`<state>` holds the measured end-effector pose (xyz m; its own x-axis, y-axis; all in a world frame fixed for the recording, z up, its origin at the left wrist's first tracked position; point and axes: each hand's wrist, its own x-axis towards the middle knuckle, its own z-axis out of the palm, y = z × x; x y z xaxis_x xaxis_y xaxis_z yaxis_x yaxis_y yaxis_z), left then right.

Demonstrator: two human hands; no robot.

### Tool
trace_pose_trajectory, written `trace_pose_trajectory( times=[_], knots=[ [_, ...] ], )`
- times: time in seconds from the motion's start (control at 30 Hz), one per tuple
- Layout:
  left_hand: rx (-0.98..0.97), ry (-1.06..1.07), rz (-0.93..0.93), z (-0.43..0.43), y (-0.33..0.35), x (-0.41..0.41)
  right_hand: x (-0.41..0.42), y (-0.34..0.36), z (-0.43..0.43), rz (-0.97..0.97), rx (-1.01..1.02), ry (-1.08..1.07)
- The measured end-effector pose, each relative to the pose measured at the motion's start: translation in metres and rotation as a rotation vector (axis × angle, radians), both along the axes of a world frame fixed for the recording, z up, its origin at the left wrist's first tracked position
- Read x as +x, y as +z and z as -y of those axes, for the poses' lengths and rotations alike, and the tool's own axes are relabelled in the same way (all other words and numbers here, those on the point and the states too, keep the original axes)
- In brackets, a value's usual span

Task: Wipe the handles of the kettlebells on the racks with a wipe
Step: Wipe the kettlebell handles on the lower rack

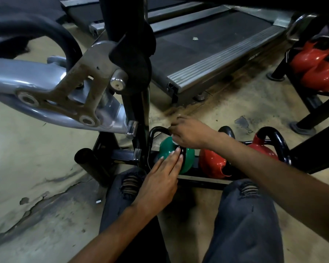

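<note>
A green kettlebell (168,150) with a black handle (157,130) sits at the left end of a low black rack (201,184). My right hand (190,132) grips the top of that handle, and a small bit of white wipe (174,142) shows under its fingers. With straight fingers, my left hand (162,179) presses flat against the green bell's front. Two red kettlebells (214,164) (263,149) with black handles stand to the right on the same rack.
A grey machine arm (51,86) and a black post (139,76) stand close on the left. A treadmill (207,44) lies behind. Another rack with red kettlebells (319,67) is at the right. My knees in dark jeans (245,215) are below.
</note>
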<state>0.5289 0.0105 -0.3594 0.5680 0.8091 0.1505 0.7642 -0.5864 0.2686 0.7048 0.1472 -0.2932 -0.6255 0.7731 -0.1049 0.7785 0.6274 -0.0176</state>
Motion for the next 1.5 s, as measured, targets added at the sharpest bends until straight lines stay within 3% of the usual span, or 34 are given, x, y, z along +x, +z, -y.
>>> trace_pose_trajectory(
  times=[0.1,0.23,0.4,0.5,0.57,0.67,0.77,0.83,0.93,1.0,1.17,1.2,1.27,1.33,1.5],
  knots=[
    [0.008,-0.004,-0.027,0.001,0.001,0.002,-0.012,0.011,-0.032,0.172,-0.006,-0.113],
    [0.045,0.016,-0.068,-0.004,0.002,0.002,-0.04,0.015,-0.069,0.345,-0.2,-0.225],
    [0.044,-0.003,-0.011,0.0,0.004,-0.002,-0.045,0.027,-0.032,0.49,-0.276,-0.023],
    [0.018,-0.025,0.058,0.009,0.002,-0.004,-0.035,0.022,0.024,0.486,-0.092,0.183],
    [0.002,-0.044,0.126,0.015,-0.002,-0.007,-0.025,0.009,0.049,0.344,0.072,0.242],
    [0.023,-0.005,0.272,0.016,-0.005,-0.017,0.0,-0.015,0.075,0.028,0.201,0.151],
    [0.017,0.085,0.41,-0.004,0.003,-0.025,0.006,-0.044,0.102,-0.37,0.311,-0.118],
    [-0.035,0.119,0.416,-0.025,0.017,-0.024,-0.008,-0.058,0.122,-0.701,0.323,-0.409],
    [-0.179,0.071,0.254,-0.06,0.039,-0.012,-0.037,-0.063,0.131,-1.243,0.112,-0.872],
    [-0.21,0.002,0.097,-0.085,0.049,-0.004,-0.048,-0.061,0.12,-1.467,-0.071,-1.069],
    [-0.178,-0.092,-0.198,-0.112,0.064,0.008,-0.031,-0.05,0.035,-2.091,-0.916,-1.318],
    [-0.159,-0.096,-0.239,-0.111,0.065,0.01,-0.025,-0.052,0.013,-2.151,-1.01,-1.395],
    [-0.136,-0.1,-0.279,-0.107,0.069,0.013,-0.017,-0.057,-0.017,-2.089,-1.031,-1.561],
    [-0.141,-0.095,-0.273,-0.106,0.069,0.013,-0.007,-0.083,-0.04,-1.983,-0.91,-1.641],
    [-0.163,-0.094,-0.233,-0.104,0.069,0.01,-0.021,-0.048,-0.02,-1.876,-0.511,-1.593]
  ],
)
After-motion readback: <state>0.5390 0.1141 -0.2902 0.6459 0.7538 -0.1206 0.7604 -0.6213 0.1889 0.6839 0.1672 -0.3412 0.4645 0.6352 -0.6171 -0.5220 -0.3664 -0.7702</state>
